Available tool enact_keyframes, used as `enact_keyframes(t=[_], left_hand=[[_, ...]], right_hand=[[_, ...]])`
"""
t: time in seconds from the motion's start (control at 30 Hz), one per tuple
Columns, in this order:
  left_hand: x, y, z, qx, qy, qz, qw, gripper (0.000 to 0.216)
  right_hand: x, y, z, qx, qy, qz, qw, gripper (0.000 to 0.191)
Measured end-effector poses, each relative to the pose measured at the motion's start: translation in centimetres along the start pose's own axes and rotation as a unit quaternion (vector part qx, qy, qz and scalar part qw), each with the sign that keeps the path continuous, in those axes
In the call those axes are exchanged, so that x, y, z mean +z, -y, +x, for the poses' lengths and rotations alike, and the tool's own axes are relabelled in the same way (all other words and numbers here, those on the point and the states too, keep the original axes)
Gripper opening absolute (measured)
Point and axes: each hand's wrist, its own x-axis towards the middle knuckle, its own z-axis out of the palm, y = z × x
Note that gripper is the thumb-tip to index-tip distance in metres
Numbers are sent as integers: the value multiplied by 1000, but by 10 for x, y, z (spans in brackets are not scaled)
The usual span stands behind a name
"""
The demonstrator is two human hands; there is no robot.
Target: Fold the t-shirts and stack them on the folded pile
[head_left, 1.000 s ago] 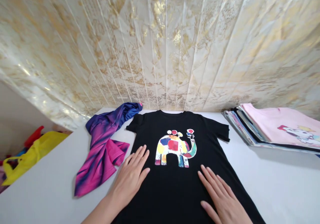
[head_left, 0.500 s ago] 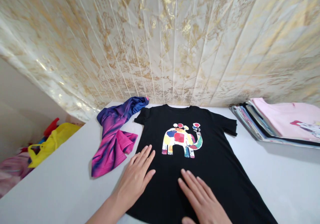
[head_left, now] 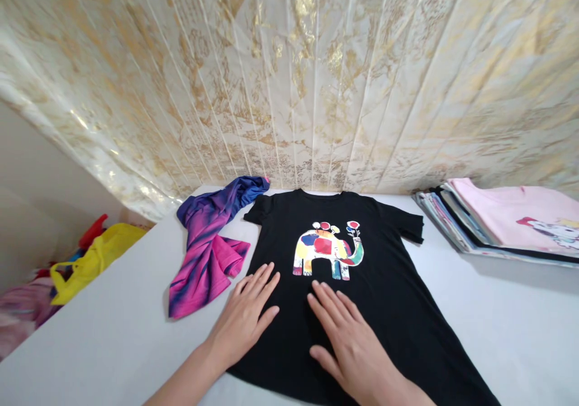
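Left hand [head_left: 244, 317] and right hand [head_left: 350, 339] lie palm-down on the black elephant-print T-shirt [head_left: 380, 285], both grips spread and empty, seemingly keeping it flat; the pink-and-blue garment [head_left: 203, 228] lies beside it, perhaps for room.

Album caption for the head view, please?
Left hand and right hand over a black elephant-printed fabric T-shirt.

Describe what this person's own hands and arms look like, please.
The left hand and right hand are both bare and slim-fingered, with no gloves, rings or markings visible. The left forearm and right forearm show no sleeve, watch or bracelet in view.
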Motion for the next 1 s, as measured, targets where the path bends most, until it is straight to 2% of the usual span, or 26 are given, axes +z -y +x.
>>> enact_keyframes(t=[0.07, 0.17, 0.23, 0.33, 0.43, 0.53, 0.63, 0.8, 1.0], left_hand=[[0, 0, 0, 0, -4, -4, 1000, 56], [-1, 1, -1, 0, 5, -14, 1000, 56], [-2, 3, 0, 2, 12, -28, 1000, 55], [-6, 7, 0, -10, -3, -54, 998, 50], [-13, 11, -6, -53, -47, -64, 995, 44], [-19, 12, -20, -123, -94, -56, 986, 28], [-22, 9, -42, -194, -105, -27, 975, 19], [-23, 1, -68, -223, -52, -19, 973, 20], [-32, 11, -73, -251, -13, -21, 968, 21]], right_hand=[[-1, 1, 9, -13, 16, 15, 1000, 65], [-5, -11, 28, 91, 16, -15, 996, 55], [-8, -13, 35, 117, 19, -26, 993, 55], [-10, 3, 32, 14, 51, 11, 999, 66], [-7, 20, 27, -77, 76, 60, 992, 71], [-2, 21, 28, -71, 59, 61, 994, 66], [2, 14, 31, -75, 44, 50, 995, 66], [3, 13, 31, -77, 56, 40, 995, 64], [-7, 13, 33, -54, 113, 58, 990, 64]])
